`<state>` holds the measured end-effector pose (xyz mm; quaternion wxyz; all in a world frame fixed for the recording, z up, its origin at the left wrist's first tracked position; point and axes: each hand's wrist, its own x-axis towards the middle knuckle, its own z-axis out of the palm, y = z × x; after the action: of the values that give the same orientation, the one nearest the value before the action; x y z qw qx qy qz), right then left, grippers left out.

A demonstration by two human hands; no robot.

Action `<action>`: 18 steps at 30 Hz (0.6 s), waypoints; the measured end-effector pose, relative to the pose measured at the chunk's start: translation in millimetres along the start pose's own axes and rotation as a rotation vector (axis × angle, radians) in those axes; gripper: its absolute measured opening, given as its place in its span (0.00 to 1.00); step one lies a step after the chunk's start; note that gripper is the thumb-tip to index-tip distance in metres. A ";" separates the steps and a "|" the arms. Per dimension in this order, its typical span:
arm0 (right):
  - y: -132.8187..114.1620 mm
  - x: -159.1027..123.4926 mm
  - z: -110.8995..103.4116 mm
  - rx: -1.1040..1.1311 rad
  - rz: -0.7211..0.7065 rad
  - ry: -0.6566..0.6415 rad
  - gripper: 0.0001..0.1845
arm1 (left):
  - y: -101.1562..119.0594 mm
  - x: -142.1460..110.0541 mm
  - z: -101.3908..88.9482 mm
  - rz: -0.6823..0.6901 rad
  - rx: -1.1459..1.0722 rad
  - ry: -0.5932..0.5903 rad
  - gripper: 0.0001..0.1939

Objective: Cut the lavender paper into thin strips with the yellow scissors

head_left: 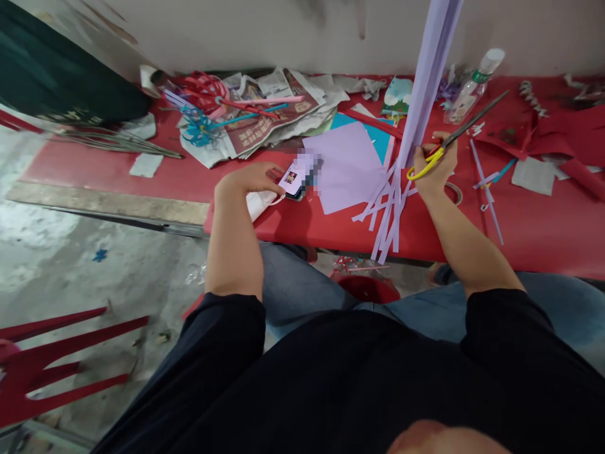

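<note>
My left hand (253, 178) rests on a phone (293, 179) lying at the near edge of the red table (155, 173), fingers curled over its end. My right hand (437, 167) grips yellow-handled scissors (456, 135), blades pointing up and to the right. Beside that hand, a bundle of long lilac paper strips (428, 69) rises out of the top of the view, with its cut ends (385, 211) fanned on the table edge. A lilac paper sheet (345, 167) lies between my hands.
Newspapers (269, 116) with red and blue paper flowers on sticks (208, 101) lie at the back left. A clear plastic bottle (470, 85) stands at the back right among red paper scraps (562, 135). A red chair (51, 359) is at the lower left on the concrete floor.
</note>
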<state>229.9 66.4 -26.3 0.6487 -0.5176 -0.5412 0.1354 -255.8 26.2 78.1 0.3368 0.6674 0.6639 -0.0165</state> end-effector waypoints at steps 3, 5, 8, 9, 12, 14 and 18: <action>-4.9 -1.5 0.7 0.003 0.018 -0.030 0.23 | 4.6 -2.4 3.8 0.018 0.041 0.017 0.42; -8.6 -2.1 0.1 -0.003 0.021 -0.047 0.26 | 4.8 -4.1 5.1 0.022 0.057 0.036 0.39; -13.7 -2.1 -3.1 -0.042 0.036 -0.056 0.27 | -0.6 -5.4 4.0 0.030 0.055 0.045 0.32; -15.2 -2.1 -4.2 -0.058 0.043 -0.061 0.26 | -3.7 -5.7 3.4 0.035 0.049 0.047 0.30; -18.8 -2.3 -5.5 -0.084 0.057 -0.064 0.24 | -13.8 -6.9 3.1 0.037 0.039 0.076 0.28; -19.6 -2.7 -4.1 -0.072 0.041 -0.049 0.26 | -18.5 -8.5 4.0 0.037 0.022 0.103 0.29; -16.2 -3.2 -0.3 -0.042 0.019 -0.046 0.30 | -18.5 -10.4 6.1 0.077 -0.058 0.111 0.28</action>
<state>222.7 56.9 -14.8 0.6238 -0.5331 -0.5536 0.1418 -271.0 12.2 70.4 0.3192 0.6823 0.6556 0.0525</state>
